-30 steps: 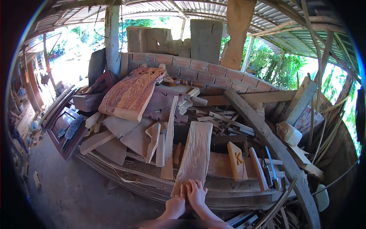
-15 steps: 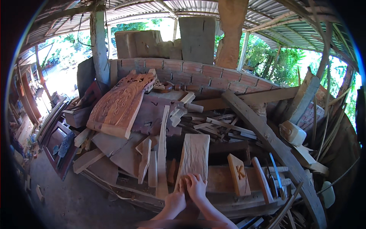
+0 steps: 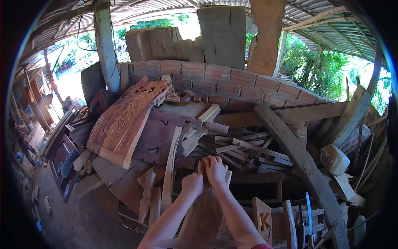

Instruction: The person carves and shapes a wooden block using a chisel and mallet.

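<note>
A wooden board (image 3: 202, 216) lies lengthwise in front of me, running away from my body. My left hand (image 3: 193, 183) and my right hand (image 3: 216, 171) are side by side at its far end, both closed, with fingers curled and thumbs close together. Whatever they grip, if anything, is hidden under the fingers. Both forearms stretch out over the board. To the right stands a short wood piece with a carved recess (image 3: 262, 218). Left of the board leans a narrow pale plank (image 3: 171, 166).
A carved wooden panel (image 3: 120, 118) lies at the left on other boards. Scrap sticks (image 3: 248, 151) pile up beyond my hands. A thick beam (image 3: 298, 166) slants down on the right, beside a plastic jug (image 3: 335, 159) and a blue-edged saw (image 3: 309, 213). A brick wall (image 3: 215, 76) closes the back.
Both hands have moved forward along the board, from its near part to its far end, and my arms are now stretched out. The view has shifted slightly.
</note>
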The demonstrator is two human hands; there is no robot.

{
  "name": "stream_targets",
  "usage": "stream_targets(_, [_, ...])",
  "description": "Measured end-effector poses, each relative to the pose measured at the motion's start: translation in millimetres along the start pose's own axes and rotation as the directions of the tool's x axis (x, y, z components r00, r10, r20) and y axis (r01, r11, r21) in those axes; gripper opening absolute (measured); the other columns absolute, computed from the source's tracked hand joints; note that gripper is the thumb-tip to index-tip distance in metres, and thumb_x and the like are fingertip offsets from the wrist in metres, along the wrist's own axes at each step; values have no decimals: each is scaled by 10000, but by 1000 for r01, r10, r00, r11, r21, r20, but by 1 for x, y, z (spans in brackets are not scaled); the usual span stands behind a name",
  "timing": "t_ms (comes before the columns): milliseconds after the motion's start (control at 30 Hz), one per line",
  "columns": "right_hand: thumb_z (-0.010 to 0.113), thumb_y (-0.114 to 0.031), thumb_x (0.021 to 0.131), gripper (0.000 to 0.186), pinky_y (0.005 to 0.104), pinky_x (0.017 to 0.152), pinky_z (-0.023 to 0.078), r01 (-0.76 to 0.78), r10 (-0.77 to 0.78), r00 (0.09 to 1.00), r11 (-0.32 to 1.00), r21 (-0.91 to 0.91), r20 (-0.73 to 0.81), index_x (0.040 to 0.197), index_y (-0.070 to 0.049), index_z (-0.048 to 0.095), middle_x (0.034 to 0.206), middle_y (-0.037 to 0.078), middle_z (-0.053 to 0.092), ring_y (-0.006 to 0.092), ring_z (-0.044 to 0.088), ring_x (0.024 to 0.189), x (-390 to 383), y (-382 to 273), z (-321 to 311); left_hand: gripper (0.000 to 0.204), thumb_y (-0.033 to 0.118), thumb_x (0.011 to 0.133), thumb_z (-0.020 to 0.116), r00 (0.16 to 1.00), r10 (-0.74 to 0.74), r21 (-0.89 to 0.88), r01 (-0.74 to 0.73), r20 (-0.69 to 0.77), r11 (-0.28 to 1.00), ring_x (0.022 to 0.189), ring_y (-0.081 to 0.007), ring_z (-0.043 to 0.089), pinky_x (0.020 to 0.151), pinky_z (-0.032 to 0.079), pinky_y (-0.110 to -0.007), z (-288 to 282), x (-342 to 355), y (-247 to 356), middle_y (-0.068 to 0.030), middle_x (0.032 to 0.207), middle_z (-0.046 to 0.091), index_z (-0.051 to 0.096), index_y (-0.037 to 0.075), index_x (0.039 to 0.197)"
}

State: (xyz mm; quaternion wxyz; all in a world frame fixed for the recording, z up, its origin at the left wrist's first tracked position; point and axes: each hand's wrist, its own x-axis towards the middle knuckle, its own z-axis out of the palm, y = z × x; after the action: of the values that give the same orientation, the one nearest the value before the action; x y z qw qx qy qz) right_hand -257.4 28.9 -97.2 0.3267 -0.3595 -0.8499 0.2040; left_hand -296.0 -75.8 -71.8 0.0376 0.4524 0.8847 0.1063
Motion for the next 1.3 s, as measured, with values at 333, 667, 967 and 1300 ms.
stream_targets(333, [542, -268, 830, 209, 439, 753, 384, 45, -43, 998, 998, -42, 39, 965, -132, 625, 984, 72, 594, 264, 594, 846, -126, -27, -37, 907, 491, 707, 625, 998, 44, 35, -42, -43, 998, 568, -264, 620, 488, 496, -366, 10, -139, -6, -131, 709, 608, 243, -11, 1358])
stream_targets(667, [588, -243, 796, 212, 424, 742, 382, 49, -46, 998, 991, -121, 31, 980, -140, 611, 965, 52, 585, 237, 573, 858, -332, -83, -93, 867, 479, 737, 595, 991, 99, -55, -94, 90, 994, 524, -270, 610, 437, 480, -379, 24, -350, -30, -136, 759, 616, 243, -16, 1355])
stream_targets(967, [621, -217, 772, 249, 387, 743, 372, 61, -59, 998, 995, -81, 30, 1003, -125, 610, 957, 57, 570, 223, 561, 869, -382, -87, -103, 716, 215, 786, 496, 986, 122, -190, -99, 116, 977, 547, -333, 605, 462, 469, -437, 42, -397, -38, -240, 1179, 506, 156, 7, 1381])
stream_targets(1300, [604, -207, 790, 213, 391, 726, 369, 48, -46, 998, 998, -43, 38, 985, -124, 618, 941, 62, 590, 239, 570, 851, -253, -56, -88, 963, 498, 682, 638, 973, 20, -86, 0, 230, 996, 576, -294, 626, 518, 497, -393, 2, -268, -4, -157, 720, 631, 200, -13, 1371])
